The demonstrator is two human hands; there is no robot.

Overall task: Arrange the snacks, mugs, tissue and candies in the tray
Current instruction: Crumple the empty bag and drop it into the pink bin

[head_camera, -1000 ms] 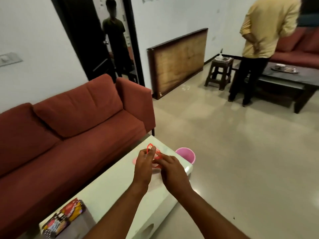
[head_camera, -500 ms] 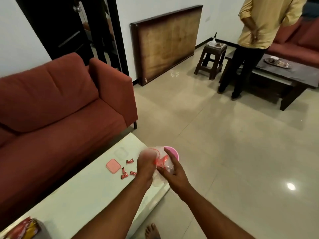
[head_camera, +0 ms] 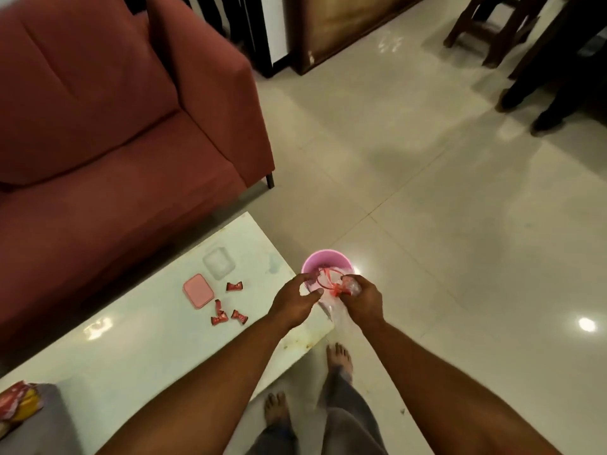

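My right hand [head_camera: 363, 298] grips a crumpled clear plastic bag [head_camera: 336, 311] tied with red ribbon [head_camera: 323, 279], over a pink bin [head_camera: 326, 262] on the floor by the white table's [head_camera: 147, 349] corner. My left hand [head_camera: 294, 300] hovers just beside the bag, fingers loosely curled, thumb and forefinger apart. Several red-wrapped candies [head_camera: 230, 307] lie loose on the table next to a pink lid [head_camera: 198, 290] and a clear container [head_camera: 219, 262]. Snack packs [head_camera: 16, 402] sit in a grey tray [head_camera: 42, 425] at the lower left edge.
A red sofa [head_camera: 115, 126] runs along the table's far side. A wooden board [head_camera: 345, 24] leans on the wall; a wooden stool [head_camera: 492, 24] and another person's legs [head_camera: 542, 103] stand at the top right. My bare feet [head_camera: 338, 359] are on the tiled floor.
My view has tilted down and closer. Both hands carried the bag from above the table to over the pink bin, and my left hand's fingers have come off it.
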